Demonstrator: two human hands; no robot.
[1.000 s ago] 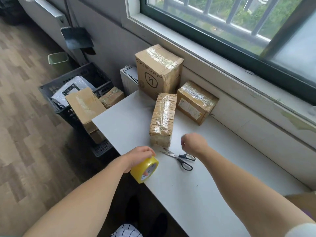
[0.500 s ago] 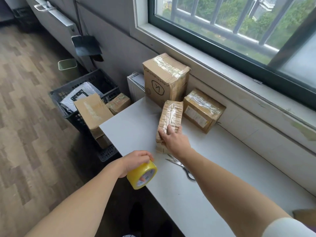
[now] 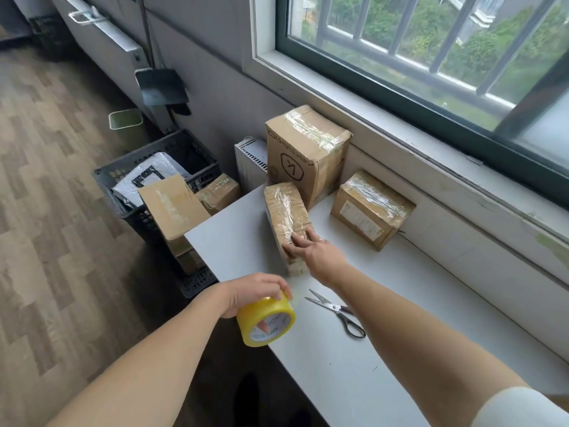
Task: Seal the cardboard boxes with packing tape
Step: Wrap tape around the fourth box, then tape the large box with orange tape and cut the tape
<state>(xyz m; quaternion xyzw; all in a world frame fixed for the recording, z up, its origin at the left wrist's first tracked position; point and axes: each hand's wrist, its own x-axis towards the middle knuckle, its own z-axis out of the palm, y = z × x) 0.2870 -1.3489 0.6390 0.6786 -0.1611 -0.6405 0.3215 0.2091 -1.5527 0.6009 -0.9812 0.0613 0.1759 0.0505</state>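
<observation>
Three taped cardboard boxes stand on the white table. A narrow flat box lies in the middle, and my right hand rests on its near end with fingers spread over the top. A tall box stands behind it against the wall. A smaller labelled box sits to the right. My left hand holds a yellow roll of packing tape over the table's near left edge.
Black-handled scissors lie open on the table beside my right forearm. Left of the table, on the floor, a black crate holds more boxes and a white parcel. A green bin and a dustpan stand by the wall.
My right hand went from above the scissors onto the narrow box and has turned its far end leftward. The left hand keeps the tape roll. The camera has shifted.
</observation>
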